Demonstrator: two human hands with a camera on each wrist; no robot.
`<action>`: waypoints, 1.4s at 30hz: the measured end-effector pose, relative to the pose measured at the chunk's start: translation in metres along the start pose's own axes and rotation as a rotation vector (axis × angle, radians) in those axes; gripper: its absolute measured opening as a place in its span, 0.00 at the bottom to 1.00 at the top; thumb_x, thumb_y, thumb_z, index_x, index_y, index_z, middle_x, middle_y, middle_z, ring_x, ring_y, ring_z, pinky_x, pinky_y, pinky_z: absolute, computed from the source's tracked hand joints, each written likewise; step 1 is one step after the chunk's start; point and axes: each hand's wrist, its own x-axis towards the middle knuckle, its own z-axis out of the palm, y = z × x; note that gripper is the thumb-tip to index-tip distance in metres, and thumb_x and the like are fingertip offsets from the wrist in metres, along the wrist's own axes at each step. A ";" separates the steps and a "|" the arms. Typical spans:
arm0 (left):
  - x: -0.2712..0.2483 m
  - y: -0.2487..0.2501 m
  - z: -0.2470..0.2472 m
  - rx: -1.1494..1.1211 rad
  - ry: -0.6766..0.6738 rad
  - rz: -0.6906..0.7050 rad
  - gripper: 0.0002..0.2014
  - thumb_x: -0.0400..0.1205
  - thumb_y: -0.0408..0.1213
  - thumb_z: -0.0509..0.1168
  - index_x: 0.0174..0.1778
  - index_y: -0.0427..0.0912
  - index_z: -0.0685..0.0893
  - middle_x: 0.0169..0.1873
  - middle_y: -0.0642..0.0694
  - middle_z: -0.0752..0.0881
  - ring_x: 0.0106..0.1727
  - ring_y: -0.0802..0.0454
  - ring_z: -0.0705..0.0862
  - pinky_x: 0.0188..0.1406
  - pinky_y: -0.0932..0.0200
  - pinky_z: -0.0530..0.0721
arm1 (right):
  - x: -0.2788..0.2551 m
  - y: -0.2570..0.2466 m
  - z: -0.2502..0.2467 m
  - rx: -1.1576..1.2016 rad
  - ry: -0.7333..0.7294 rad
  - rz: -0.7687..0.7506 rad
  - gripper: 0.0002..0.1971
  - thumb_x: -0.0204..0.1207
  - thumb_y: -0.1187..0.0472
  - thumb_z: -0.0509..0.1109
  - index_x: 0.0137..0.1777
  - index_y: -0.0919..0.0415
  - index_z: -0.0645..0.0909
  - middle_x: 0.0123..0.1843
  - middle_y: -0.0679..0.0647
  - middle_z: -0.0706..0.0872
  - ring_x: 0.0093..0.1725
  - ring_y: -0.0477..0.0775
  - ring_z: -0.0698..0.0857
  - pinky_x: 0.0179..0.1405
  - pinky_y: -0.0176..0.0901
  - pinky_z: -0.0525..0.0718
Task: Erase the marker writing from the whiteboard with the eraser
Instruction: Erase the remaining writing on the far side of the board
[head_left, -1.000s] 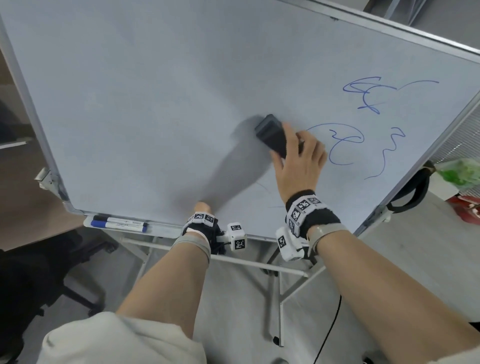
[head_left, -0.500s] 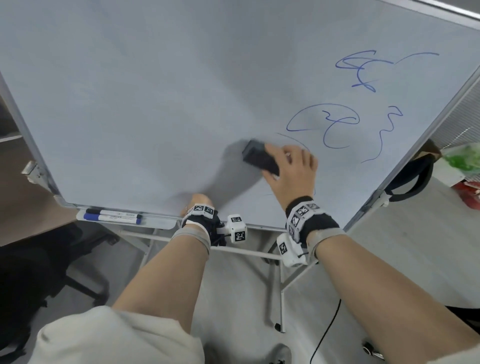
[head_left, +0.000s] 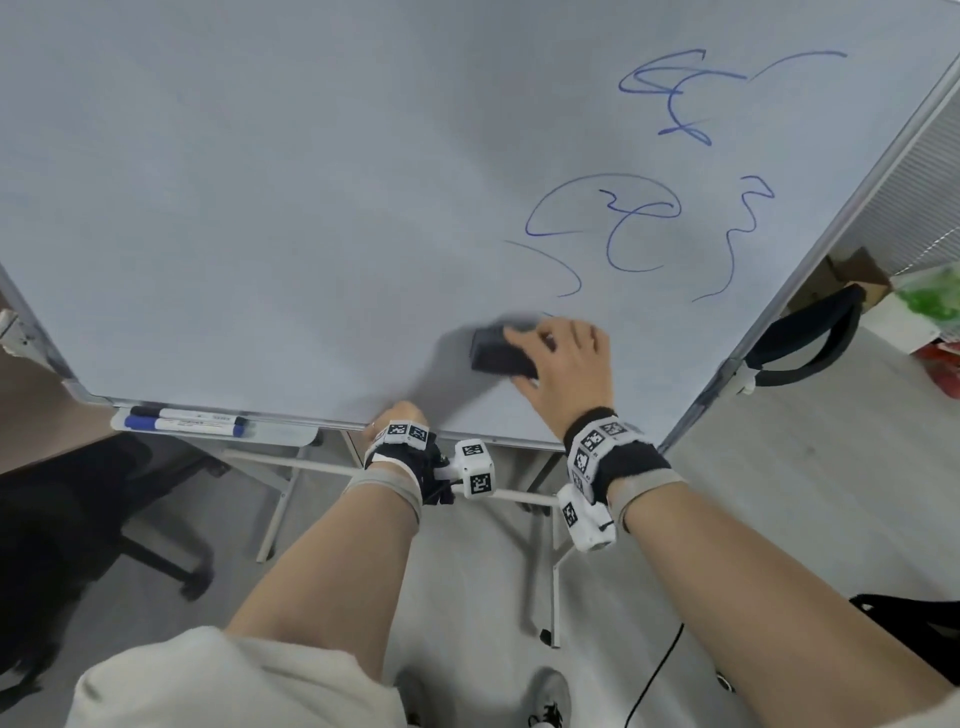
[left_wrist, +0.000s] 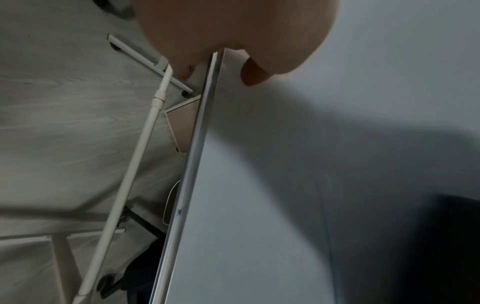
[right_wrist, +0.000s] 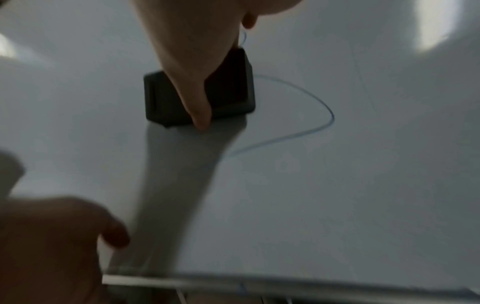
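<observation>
A large whiteboard (head_left: 270, 208) on a stand fills the head view, with blue marker scribbles (head_left: 639, 223) on its right part. My right hand (head_left: 561, 364) grips a black eraser (head_left: 496, 353) and presses it flat on the board, low down, below the scribbles. In the right wrist view the eraser (right_wrist: 226, 90) sits under my fingers (right_wrist: 192, 82), with a blue curve (right_wrist: 309, 123) beside it. My left hand (head_left: 397, 415) grips the whiteboard's bottom edge (left_wrist: 200, 131), thumb on the front face and fingers behind.
A marker tray (head_left: 208, 426) under the board's left part holds two markers (head_left: 187, 420). The white stand legs (head_left: 545, 545) spread over the grey floor. A black office chair (head_left: 78, 519) stands at the left, and a black cable (head_left: 654, 680) runs along the floor.
My right hand has dragged the eraser down the board, from beside the middle scribble to near the bottom edge. The left hand has stayed on the bottom edge.
</observation>
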 end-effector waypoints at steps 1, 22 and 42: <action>-0.005 0.003 0.001 0.050 -0.043 0.032 0.18 0.80 0.32 0.68 0.65 0.27 0.83 0.62 0.30 0.85 0.64 0.32 0.85 0.64 0.43 0.84 | -0.013 0.003 0.010 -0.017 -0.065 -0.033 0.30 0.59 0.50 0.84 0.64 0.43 0.83 0.53 0.52 0.82 0.53 0.61 0.79 0.59 0.54 0.68; -0.012 0.027 0.062 0.203 -0.104 0.109 0.19 0.86 0.46 0.59 0.67 0.40 0.84 0.69 0.39 0.82 0.72 0.43 0.79 0.69 0.57 0.77 | -0.039 0.032 0.033 0.052 -0.065 -0.234 0.29 0.62 0.53 0.84 0.66 0.43 0.84 0.55 0.51 0.85 0.53 0.59 0.81 0.59 0.54 0.69; 0.003 0.040 0.072 0.416 -0.056 0.132 0.15 0.83 0.42 0.64 0.61 0.41 0.86 0.61 0.42 0.87 0.65 0.44 0.84 0.64 0.55 0.80 | -0.055 0.095 0.033 -0.013 -0.018 -0.090 0.28 0.61 0.52 0.86 0.61 0.50 0.82 0.56 0.51 0.84 0.53 0.60 0.81 0.59 0.55 0.70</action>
